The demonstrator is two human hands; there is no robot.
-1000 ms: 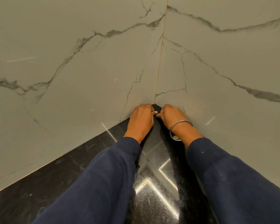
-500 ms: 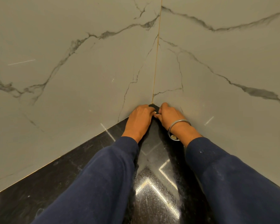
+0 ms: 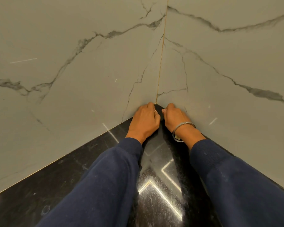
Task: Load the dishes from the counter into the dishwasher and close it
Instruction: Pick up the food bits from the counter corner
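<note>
Left hand: our left hand (image 3: 144, 119) lies on the black worktop (image 3: 56, 185) at the far corner, fingers curled under and thumb toward the right hand; we see nothing in it.
Right hand: our right hand (image 3: 175, 116) lies just beside it, knuckles up, fingers curled and holding nothing we can see; a metal bangle (image 3: 183, 127) circles the wrist.
Gap: the two hands sit close together with a narrow strip of worktop between them.
Sleeves: dark blue sleeves (image 3: 105, 177) cover both forearms.
Walls: grey-veined marble walls (image 3: 72, 63) meet in a thin seam right above the hands.
Worktop: glossy, with bright light reflections near us.
Dishes and dishwasher: neither is in view.
</note>
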